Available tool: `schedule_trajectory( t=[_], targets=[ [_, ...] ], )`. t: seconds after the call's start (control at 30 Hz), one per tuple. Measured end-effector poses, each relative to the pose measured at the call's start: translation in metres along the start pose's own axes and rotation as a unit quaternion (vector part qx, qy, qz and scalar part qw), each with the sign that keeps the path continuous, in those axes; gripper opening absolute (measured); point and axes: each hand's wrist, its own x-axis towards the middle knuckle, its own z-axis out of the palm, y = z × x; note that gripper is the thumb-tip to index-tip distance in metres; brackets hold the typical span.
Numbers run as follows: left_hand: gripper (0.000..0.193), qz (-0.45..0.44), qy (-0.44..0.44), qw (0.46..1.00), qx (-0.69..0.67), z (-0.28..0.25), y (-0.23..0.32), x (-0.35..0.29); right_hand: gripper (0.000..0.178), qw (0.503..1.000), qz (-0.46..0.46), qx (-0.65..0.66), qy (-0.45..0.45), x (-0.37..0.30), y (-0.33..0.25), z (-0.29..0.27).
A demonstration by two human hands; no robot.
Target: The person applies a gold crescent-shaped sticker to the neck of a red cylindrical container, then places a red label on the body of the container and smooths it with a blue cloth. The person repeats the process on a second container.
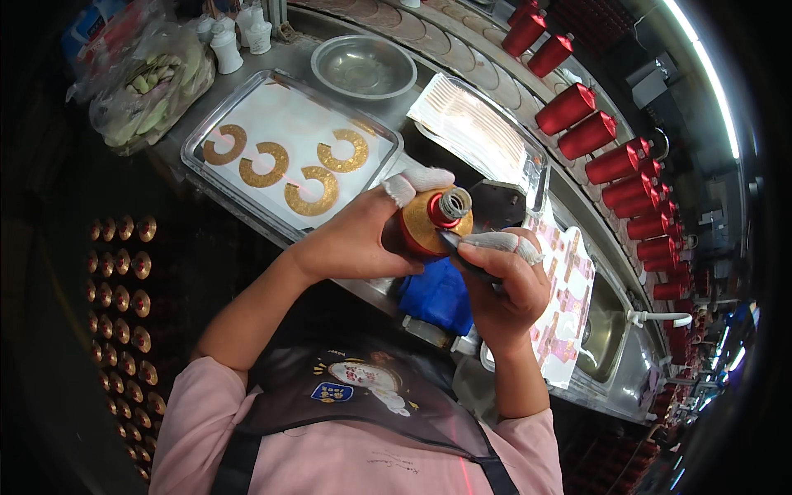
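Note:
A red bottle (393,239) with a gold-covered shoulder and a bare threaded neck is tilted in front of me. My left hand (351,239) wraps round its body, the thumb in a white finger cover. My right hand (513,293), also with a white cover on one digit, pinches a small dark tool (450,239) whose tip meets the gold shoulder; its exact kind is partly hidden by the fingers. Just beyond my left hand, several gold C-shaped decals (312,191) lie on a white sheet in a metal tray (191,153).
A metal bowl (363,66) stands behind the tray, beside a stack of striped sheets (470,124). Blue cloth (437,297) sits below the bottle. Patterned sheets (565,305) lie by the sink (609,330). Red bottles (587,136) line the conveyor; gold-topped ones (142,304) stand at left.

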Motion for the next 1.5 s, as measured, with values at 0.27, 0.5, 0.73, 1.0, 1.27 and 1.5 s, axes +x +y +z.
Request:
schedule_trajectory(
  t=[0.27, 0.5, 0.73, 1.0, 1.27, 1.5],
  targets=[
    [0.081, 0.036, 0.2, 0.945, 0.257, 0.045, 0.002, -0.013, 0.032, 1.0, 0.017, -0.012, 0.002, -0.008, -0.006, 0.006],
    [0.08, 0.071, 0.141, 0.977, 0.14, 0.037, -0.009, -0.008, 0.035, 0.999, 0.031, -0.003, 0.011, -0.01, -0.009, 0.008],
    [0.086, 0.05, 0.155, 0.982, -0.091, 0.046, -0.008, -0.011, 0.038, 0.998, 0.039, 0.018, 0.037, -0.014, -0.007, 0.011],
    [0.087, 0.1, 0.244, 0.963, 0.054, 0.054, -0.011, -0.011, 0.034, 0.998, 0.043, 0.017, 0.042, -0.017, -0.011, 0.013],
    [0.087, 0.112, 0.255, 0.942, 0.188, 0.05, -0.007, -0.015, 0.033, 0.997, 0.055, 0.019, 0.045, -0.019, -0.013, 0.016],
    [0.083, 0.151, 0.226, 0.935, 0.229, 0.048, -0.02, -0.014, 0.039, 0.997, 0.059, 0.005, 0.042, -0.017, -0.024, 0.022]
  ],
)
